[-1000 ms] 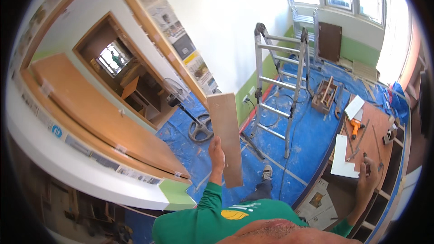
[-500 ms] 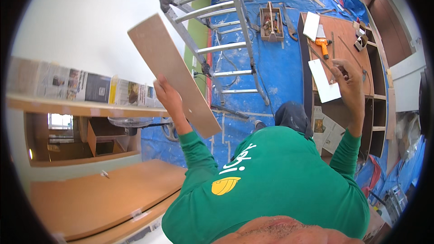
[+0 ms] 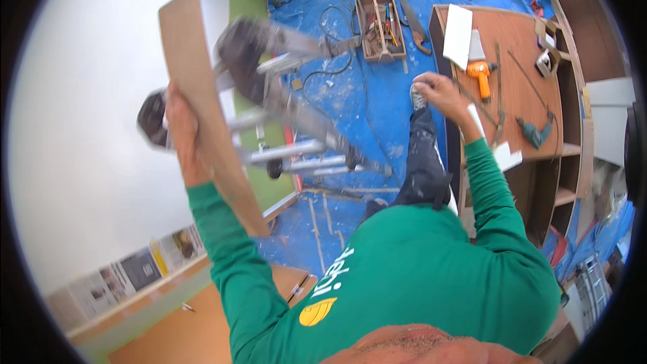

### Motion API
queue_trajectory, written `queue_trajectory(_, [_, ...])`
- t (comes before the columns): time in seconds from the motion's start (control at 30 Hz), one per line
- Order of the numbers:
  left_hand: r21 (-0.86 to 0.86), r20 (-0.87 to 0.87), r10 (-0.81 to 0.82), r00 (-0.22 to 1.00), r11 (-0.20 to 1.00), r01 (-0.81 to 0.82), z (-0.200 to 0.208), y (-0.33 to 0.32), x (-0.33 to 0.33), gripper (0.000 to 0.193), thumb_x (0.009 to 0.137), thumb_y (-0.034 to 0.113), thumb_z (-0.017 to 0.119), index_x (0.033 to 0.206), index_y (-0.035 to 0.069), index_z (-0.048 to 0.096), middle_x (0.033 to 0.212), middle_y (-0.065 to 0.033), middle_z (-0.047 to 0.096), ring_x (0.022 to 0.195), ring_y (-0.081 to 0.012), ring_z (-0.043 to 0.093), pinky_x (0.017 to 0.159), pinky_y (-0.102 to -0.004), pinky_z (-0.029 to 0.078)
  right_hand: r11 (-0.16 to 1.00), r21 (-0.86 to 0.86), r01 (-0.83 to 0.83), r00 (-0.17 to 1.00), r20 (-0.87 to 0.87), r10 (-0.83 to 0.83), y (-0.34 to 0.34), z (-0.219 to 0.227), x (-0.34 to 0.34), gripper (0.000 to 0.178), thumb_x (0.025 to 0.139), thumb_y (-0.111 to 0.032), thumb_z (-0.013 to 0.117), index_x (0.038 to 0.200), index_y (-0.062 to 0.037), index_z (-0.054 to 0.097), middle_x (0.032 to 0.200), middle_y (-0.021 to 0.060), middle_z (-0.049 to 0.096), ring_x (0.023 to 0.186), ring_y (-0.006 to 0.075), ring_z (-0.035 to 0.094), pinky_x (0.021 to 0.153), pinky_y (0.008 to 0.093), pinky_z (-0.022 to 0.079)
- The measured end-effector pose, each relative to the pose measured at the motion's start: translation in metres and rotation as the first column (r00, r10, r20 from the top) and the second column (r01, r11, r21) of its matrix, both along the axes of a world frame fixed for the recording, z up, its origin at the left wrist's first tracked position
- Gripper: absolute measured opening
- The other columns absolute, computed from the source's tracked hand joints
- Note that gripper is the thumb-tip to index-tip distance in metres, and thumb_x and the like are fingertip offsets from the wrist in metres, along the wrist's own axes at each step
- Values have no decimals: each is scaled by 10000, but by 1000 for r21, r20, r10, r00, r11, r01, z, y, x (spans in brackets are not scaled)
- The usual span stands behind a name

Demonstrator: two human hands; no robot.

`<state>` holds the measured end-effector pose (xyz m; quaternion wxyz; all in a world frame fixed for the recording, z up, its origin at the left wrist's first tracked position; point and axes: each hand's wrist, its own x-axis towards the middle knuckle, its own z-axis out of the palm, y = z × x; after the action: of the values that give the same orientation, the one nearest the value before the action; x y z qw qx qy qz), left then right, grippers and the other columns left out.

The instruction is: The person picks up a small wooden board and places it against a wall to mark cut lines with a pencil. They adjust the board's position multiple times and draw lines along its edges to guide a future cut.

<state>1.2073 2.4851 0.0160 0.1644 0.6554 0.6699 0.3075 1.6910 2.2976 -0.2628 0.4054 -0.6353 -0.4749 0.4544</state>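
My left hand (image 3: 182,125) is closed around a long, plain wooden board (image 3: 195,54), held upright and slightly tilted before the white wall. Just beyond the board stands an aluminium ladder (image 3: 296,104), blurred, with dark hinge joints; I cannot tell whether the board touches it. My right hand (image 3: 441,94) is raised over the blue floor sheet, left of the low wooden cabinet. Its fingers are curled together, and whatever they may hold is hidden. Below that hand my leg reaches forward, with a shoe (image 3: 418,98) on the sheet.
On the cabinet (image 3: 526,34) lie an orange power tool (image 3: 481,77), a green drill (image 3: 534,131), white panels (image 3: 458,37) and thin strips. A wooden toolbox (image 3: 379,27) and a handsaw (image 3: 412,20) rest on the blue sheet (image 3: 323,81). A newspaper-covered ledge (image 3: 135,269) runs along the wall.
The ladder appears larger and farther left. My left hand has moved left and up with the board, which stands more upright. My right hand has shifted left, off the cabinet, and one leg has stepped forward.
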Motion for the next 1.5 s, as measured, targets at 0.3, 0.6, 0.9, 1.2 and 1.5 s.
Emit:
queue_trajectory(0.3, [-445, 252, 648, 719, 737, -509, -49, 42, 18, 680, 1069, 604, 398, 1430, 31, 455, 1287, -138, 564, 1181, -253, 588, 1052, -446, 473, 957, -253, -142, 936, 280, 213, 256, -371, 95, 420, 951, -205, 656, 1342, -55, 626, 1300, 297, 594, 1207, 466, 586, 1048, 501, 478])
queue_trajectory(0.6, [-312, -265, 855, 446, 361, -879, -114, 48, 88, 655, 1056, 570, 447, 1417, 24, 479, 1278, -135, 576, 1182, -248, 588, 1064, -432, 463, 776, -549, -311, 759, 348, 551, 412, -591, 130, 554, 1007, -262, 564, 1521, -89, 448, 1449, 328, 462, 1331, 513, 463, 1126, 514, 430])
queue_trajectory(0.9, [-342, -409, 853, 326, 187, -921, -154, 38, 90, 607, 1052, 512, 494, 1400, 15, 520, 1274, -130, 606, 1169, -238, 604, 1050, -408, 471, 617, -664, -423, 328, 522, 787, 456, -712, 118, 507, 1016, -276, 520, 1470, -51, 508, 1504, 258, 458, 1344, 472, 482, 1133, 541, 434])
queue_trajectory(1.2, [-416, -334, 867, 369, 216, -883, -98, -31, 83, 560, 1047, 453, 541, 1383, 6, 561, 1271, -125, 636, 1157, -227, 620, 1037, -383, 480, 859, -509, 48, 848, 475, 234, 416, -619, 121, 414, 962, -296, 584, 1256, -36, 714, 1101, 256, 732, 1039, 441, 700, 971, 454, 534])
queue_trajectory(1.5, [-508, 57, 552, 832, 733, -451, -41, -29, 20, 513, 1042, 395, 587, 1367, -3, 601, 1267, -121, 666, 1145, -217, 636, 1023, -359, 489, 952, -32, 303, 890, -347, -295, 283, -212, -8, 283, 966, -144, 669, 1224, -35, 714, 938, 107, 756, 789, 116, 689, 652, 255, 524])
